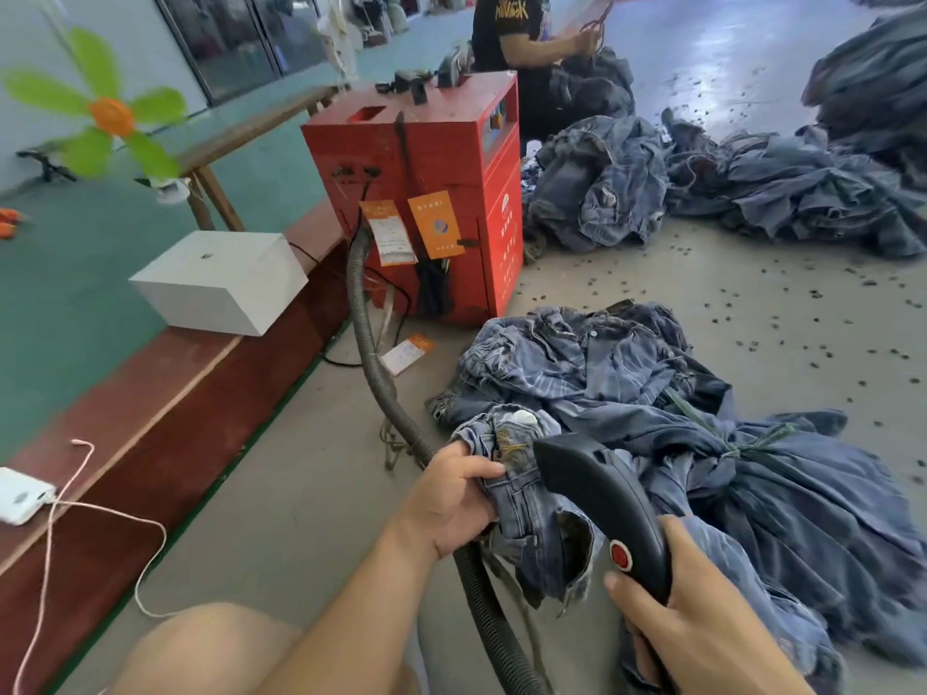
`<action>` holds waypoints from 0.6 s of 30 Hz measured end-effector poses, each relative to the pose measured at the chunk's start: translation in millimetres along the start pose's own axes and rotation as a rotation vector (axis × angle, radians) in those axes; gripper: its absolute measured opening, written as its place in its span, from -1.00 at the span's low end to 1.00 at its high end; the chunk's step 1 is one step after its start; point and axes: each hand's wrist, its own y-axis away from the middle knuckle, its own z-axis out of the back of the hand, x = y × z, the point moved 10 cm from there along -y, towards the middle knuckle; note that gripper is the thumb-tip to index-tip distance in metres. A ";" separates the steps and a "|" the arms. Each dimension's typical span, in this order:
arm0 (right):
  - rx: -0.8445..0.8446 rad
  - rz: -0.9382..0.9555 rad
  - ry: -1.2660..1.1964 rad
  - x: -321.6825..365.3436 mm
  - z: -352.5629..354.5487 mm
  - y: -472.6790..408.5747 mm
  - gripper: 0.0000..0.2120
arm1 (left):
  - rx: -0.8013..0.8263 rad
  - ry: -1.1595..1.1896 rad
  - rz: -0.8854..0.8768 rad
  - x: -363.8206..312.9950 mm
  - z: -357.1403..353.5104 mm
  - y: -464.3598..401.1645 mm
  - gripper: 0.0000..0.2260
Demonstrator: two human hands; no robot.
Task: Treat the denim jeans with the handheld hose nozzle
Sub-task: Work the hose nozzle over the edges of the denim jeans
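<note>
Clearly soft, limp, fairly heavy cloth: faded blue denim jeans [531, 499] bunched on the grey concrete floor [301, 494], waistband gripped by left hand [454, 499]. Best held at that thick seamed band, pulled taut. Right hand [697, 629] wrapped around rigid black plastic hose nozzle [602, 499], head against the denim. Ribbed black hose [371, 343] trailing to red metal machine [426, 193], stiffish, tugging leftward. Open floor right; raised red-brown platform edge [165, 408] crowding left.

faded denim jeans [531, 499], matt plastic nozzle [602, 494], ribbed hose [371, 353]
</note>
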 end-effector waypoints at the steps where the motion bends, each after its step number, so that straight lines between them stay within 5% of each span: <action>1: 0.022 -0.001 0.029 -0.4 -6.1 -0.6 -0.78 | 0.021 0.020 0.022 2.4 -5.4 0.0 -0.61; 5: 0.072 -0.030 0.064 1.7 -12.0 -13.8 -0.80 | 0.005 -0.020 0.146 11.5 -12.5 -4.4 -0.57; 9: 0.017 -0.083 -0.019 1.6 3.3 -26.4 -0.80 | -0.376 -0.440 0.117 2.2 24.3 -4.2 -0.64; 11: -0.027 -0.099 -0.036 1.3 10.8 -24.3 -0.80 | -0.466 -0.402 0.024 -4.8 32.1 -4.2 -0.69; 15: -0.065 -0.089 -0.030 11.9 26.2 -13.4 -0.77 | -0.349 -0.115 -0.030 -9.4 18.9 -6.3 -0.69; 18: 0.065 -0.044 0.058 26.8 11.3 -9.7 -0.80 | -0.213 -0.087 0.047 4.8 0.7 -5.8 -0.62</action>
